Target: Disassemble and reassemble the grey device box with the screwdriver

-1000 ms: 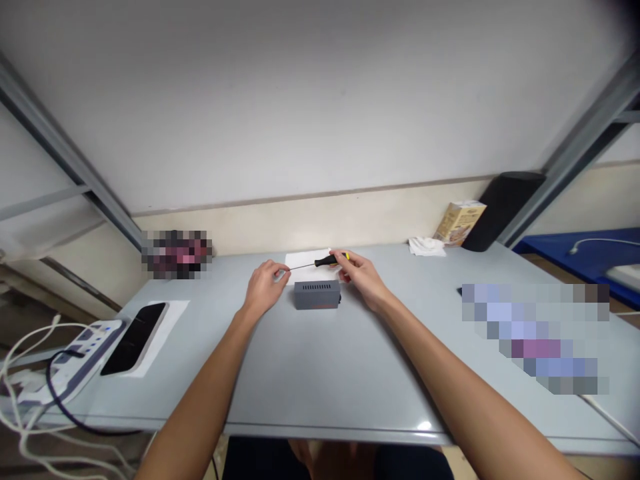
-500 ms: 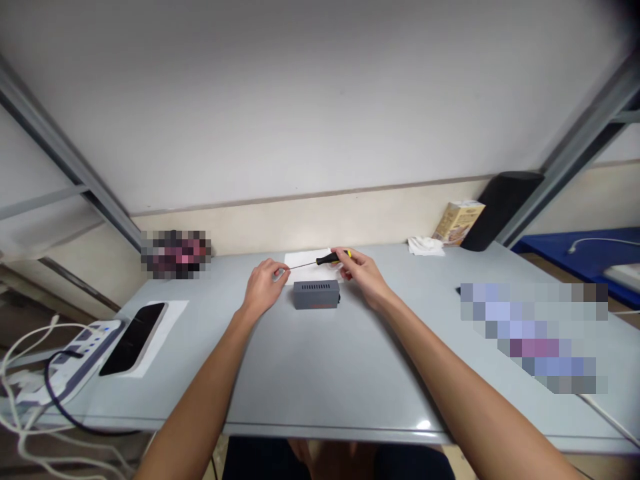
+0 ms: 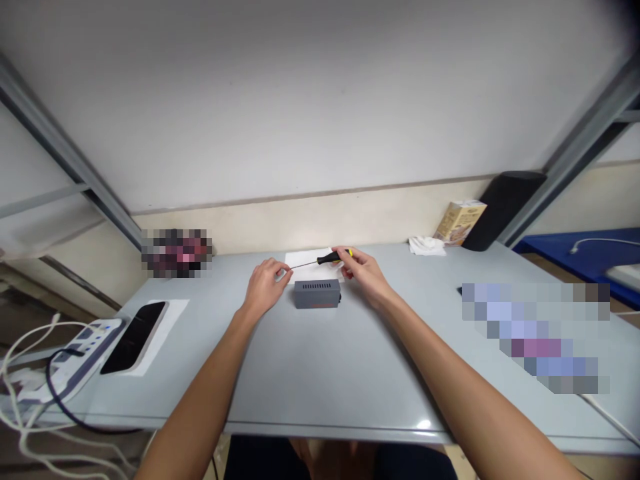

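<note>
A screwdriver point(image 3: 329, 258) with a black and yellow handle lies nearly level above a white sheet of paper point(image 3: 300, 258). My right hand point(image 3: 365, 273) is closed round the handle's end. At the other end, my left hand point(image 3: 267, 283) pinches the tip of the thin shaft between thumb and fingers. Whether a small part is also in that pinch is hidden. Just in front of the paper, between my hands, stands a dark grey metal box point(image 3: 317, 295) with a row of vent slots and a small black part on its right end. Neither hand touches the box.
A phone point(image 3: 134, 338) rests on paper at the left, beside a power strip point(image 3: 75, 363) with tangled cables. Crumpled tissue point(image 3: 427, 246), a yellow carton point(image 3: 460, 222) and a black cylinder point(image 3: 504, 210) stand at the back right. Blurred-out items lie left and right.
Both hands and the screwdriver hold almost the same pose. The handle has turned slightly in my right fingers; the whole view has shifted a little.
</note>
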`<state>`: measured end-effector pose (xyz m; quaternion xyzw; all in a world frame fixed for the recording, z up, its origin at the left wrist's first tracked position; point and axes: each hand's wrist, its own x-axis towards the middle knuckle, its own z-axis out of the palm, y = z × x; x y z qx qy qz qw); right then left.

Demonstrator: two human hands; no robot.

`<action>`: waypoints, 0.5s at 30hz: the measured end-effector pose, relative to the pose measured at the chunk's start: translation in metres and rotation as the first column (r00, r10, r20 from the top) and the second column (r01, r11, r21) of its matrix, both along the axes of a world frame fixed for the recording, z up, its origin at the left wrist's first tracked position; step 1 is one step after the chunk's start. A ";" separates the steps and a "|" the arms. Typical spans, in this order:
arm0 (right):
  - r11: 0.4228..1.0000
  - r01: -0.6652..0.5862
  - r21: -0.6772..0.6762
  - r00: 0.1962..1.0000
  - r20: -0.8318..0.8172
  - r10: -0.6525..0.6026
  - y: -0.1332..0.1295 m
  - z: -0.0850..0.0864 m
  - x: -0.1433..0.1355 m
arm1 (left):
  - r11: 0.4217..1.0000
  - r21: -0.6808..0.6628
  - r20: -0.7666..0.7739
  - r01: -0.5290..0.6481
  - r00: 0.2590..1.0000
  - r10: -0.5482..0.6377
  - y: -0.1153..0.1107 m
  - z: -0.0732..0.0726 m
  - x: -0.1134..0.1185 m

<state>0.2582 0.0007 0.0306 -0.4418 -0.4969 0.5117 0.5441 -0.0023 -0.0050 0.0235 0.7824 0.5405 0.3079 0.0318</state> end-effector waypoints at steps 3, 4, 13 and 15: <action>1.000 -0.002 0.002 1.000 0.001 0.002 0.001 -0.001 0.001 | 1.000 0.000 -0.004 -0.005 1.000 0.005 0.000 0.000 0.000; 1.000 -0.003 0.002 1.000 -0.001 0.003 0.001 -0.001 0.001 | 1.000 0.001 -0.009 -0.009 1.000 0.009 0.000 0.000 0.000; 1.000 -0.001 0.016 1.000 0.017 0.001 0.001 -0.002 0.001 | 0.999 0.037 -0.008 -0.005 1.000 0.006 0.000 0.000 0.000; 1.000 0.004 0.021 1.000 0.018 -0.005 0.001 -0.001 0.001 | 0.999 0.040 -0.011 -0.001 1.000 0.001 0.000 -0.001 0.000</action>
